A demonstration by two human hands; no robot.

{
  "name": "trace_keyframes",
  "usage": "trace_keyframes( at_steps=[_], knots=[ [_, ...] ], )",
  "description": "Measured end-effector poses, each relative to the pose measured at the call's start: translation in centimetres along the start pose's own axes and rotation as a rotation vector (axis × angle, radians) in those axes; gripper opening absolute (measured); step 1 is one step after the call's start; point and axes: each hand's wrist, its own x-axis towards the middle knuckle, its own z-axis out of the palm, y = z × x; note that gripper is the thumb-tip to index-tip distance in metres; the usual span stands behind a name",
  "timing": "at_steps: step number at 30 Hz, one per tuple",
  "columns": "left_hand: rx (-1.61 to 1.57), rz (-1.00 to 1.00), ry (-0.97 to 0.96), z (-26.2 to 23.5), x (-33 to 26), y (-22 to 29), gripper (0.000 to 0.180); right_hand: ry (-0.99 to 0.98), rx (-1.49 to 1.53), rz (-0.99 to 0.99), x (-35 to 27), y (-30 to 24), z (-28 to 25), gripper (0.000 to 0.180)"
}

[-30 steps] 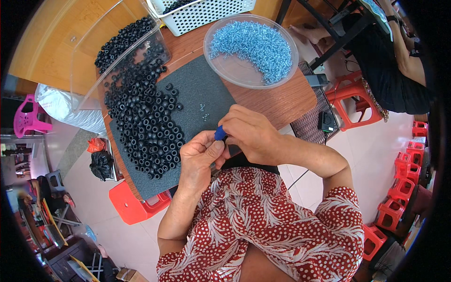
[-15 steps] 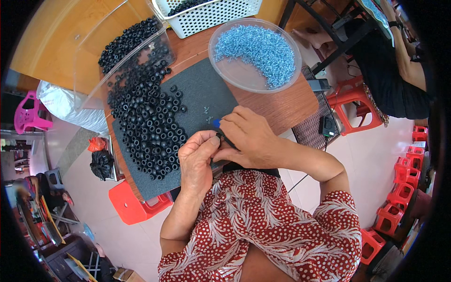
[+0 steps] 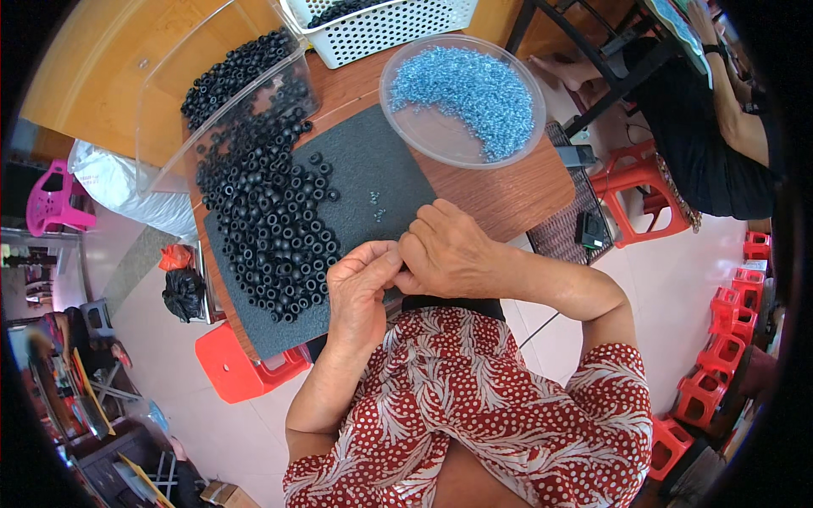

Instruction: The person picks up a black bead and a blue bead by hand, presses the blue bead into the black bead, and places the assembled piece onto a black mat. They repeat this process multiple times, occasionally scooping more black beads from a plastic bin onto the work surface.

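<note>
Close to the near edge of the dark mat point(image 3: 364, 161), my left hand point(image 3: 360, 284) and my right hand point(image 3: 445, 250) meet at the fingertips. Both are closed, thumb and fingers pinched together, and whatever lies between them is hidden. Just beyond them, several tiny bluish pieces point(image 3: 377, 206) lie on the mat. To the left spreads a heap of black, ring-shaped pieces point(image 3: 275, 224) with open centres. A clear round tray point(image 3: 428, 140) at the far right holds many small, shiny blue pieces point(image 3: 470, 93).
More black pieces fill a tipped clear plastic box point(image 3: 161, 161) at the back left. Behind the mat stands a white perforated basket point(image 3: 381, 38). The wooden tabletop point(image 3: 508, 195) ends to my right. A red stool point(image 3: 229, 364) is below its left side. Another person point(image 3: 703, 144) sits at the far right.
My right hand has turned over against the left. The dark piece and the blue-tipped item that showed between my fingers are now out of sight.
</note>
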Motion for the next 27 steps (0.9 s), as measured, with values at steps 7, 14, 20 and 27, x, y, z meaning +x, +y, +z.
trace_keyframes(
  at_steps=[7,14,20,27],
  knots=[
    [0.074,-0.082,-0.111,-1.0,-0.7,0.3,0.027,0.027,0.010,-0.012,-0.3,0.4,0.1,0.030],
    [0.111,-0.053,-0.076,-0.6,-1.5,0.3,0.028,0.020,0.110,-0.072,-0.1,0.3,0.1,0.032],
    [0.116,-0.071,-0.067,-0.2,-2.0,0.4,0.028,-0.105,0.123,-0.101,-0.2,0.2,-0.7,0.031],
    [0.133,-0.064,-0.100,-0.5,-1.8,-0.1,0.026,-0.155,0.059,-0.144,-0.4,0.5,-0.7,0.031]
  ],
)
